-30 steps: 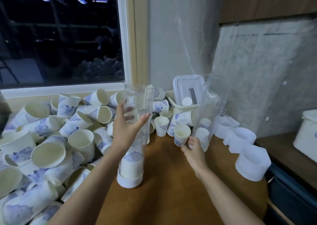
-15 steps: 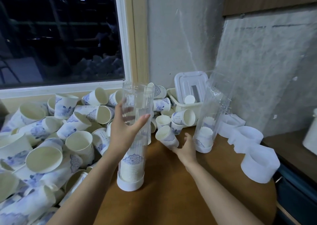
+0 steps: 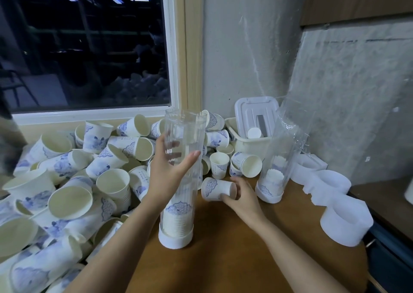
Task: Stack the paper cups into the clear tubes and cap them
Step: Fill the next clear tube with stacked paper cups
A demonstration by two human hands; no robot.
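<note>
Left hand (image 3: 166,169) wrapped round upright clear tube (image 3: 182,176) holding stacked cups, right hand (image 3: 240,197) gripping a sideways paper cup (image 3: 215,188) just right of that tube, loose cup pile (image 3: 67,181) left of it, second tube (image 3: 279,154) further right

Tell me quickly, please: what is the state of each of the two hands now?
Left hand: closed around the clear tube, holding it upright.
Right hand: closed on a paper cup lying on its side.
</note>
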